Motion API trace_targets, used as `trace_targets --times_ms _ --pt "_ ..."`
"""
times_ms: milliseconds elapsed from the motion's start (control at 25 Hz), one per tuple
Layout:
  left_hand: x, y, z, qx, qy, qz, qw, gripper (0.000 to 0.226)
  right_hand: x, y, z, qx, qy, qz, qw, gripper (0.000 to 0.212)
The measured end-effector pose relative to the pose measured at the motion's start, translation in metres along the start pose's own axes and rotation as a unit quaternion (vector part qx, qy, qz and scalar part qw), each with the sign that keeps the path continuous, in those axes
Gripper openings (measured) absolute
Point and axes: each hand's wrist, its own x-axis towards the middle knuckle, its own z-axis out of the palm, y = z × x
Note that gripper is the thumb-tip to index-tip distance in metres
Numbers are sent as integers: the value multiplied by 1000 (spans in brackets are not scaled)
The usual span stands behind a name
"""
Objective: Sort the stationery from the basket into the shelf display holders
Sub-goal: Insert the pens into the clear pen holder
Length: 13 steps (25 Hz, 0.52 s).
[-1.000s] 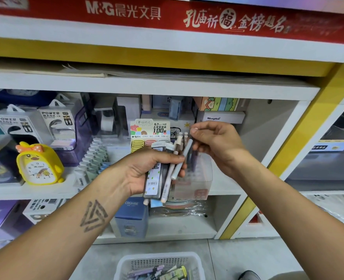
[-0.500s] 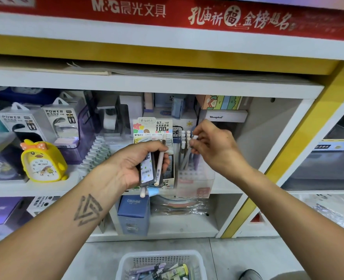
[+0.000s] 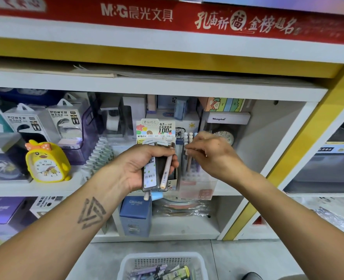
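Gripping a small bundle of stationery, the left hand [image 3: 146, 166] is raised in front of the middle shelf [image 3: 46, 186], fingers curled round a flat patterned pack [image 3: 150, 175] with a barcode and a pale pen [image 3: 166, 170] that slants across the palm; the ends of the bundle stick out below the hand. Just to its right, the right hand [image 3: 211, 154] pinches the white top of another pen [image 3: 187, 152] between thumb and fingertips, at the row of pens standing upright in the clear holder [image 3: 199, 184] on the front edge of that shelf. Behind the left hand stands a card display of pencil leads [image 3: 156, 128], marked 0.7 and 100. Toward the left end of the same shelf sits a yellow duck alarm clock [image 3: 46, 160], with power bank boxes [image 3: 64, 120] behind it. On the shelf below stands a blue box [image 3: 135, 215]. At the bottom edge of the view, on the floor, a white basket [image 3: 130, 261] holds more mixed stationery, well apart from both hands.
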Motion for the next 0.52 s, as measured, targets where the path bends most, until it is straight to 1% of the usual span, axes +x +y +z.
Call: trace_targets --times_ms 40,80,120,160,200,240,320,400,440,480,520 --pt "0 -1 1 6 -9 2 1000 10 2 -4 -1 43 8 43 998 19" --pt "1 -2 3 12 -17 5 1000 11 4 -8 -2 139 13 106 984 22" --pt "1 -3 5 18 -25 9 999 11 6 -11 -3 252 5 165 954 24" --pt "2 -4 7 23 -32 12 999 10 7 -15 -4 347 -3 204 915 25" --pt "3 -4 9 27 -38 13 999 10 7 -16 -4 406 -10 224 886 24" --pt "3 -5 10 29 -45 13 999 10 7 -17 -4 443 -12 232 866 21" --pt "3 -5 11 24 -54 6 998 11 8 -15 -10 505 11 245 827 16" --pt "3 -4 11 5 -42 -6 999 19 10 -7 -22 546 79 273 788 14" --pt "3 -3 10 -9 -29 -9 1000 25 11 -1 -29 538 123 287 783 13" --pt "3 -3 9 -20 -18 -7 1000 32 11 4 -36 503 163 295 796 13" --pt "3 -2 8 -24 -11 -4 1000 38 10 9 -41 447 190 297 822 13"
